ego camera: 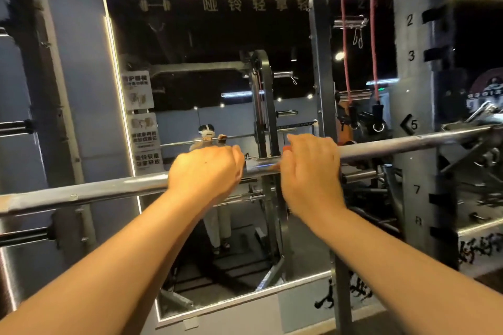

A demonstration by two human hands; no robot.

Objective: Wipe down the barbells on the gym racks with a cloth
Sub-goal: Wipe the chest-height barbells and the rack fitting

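Observation:
A long steel barbell (95,190) runs across the view at chest height, rising from lower left to upper right. My left hand (206,168) grips the bar from above near its middle, fingers curled over it. A short way to the right, my right hand (313,168) also curls over the bar. A small orange-red patch (287,148) shows at the right hand's fingers; I cannot tell whether it is a cloth. A short bare stretch of bar (262,167) lies between the two hands.
The bar rests in a grey rack with a numbered upright (419,90) at right and another post (324,68) behind the hands. Red resistance bands (374,43) hang from the top. A large lit mirror (206,84) faces me, with signs on its left edge.

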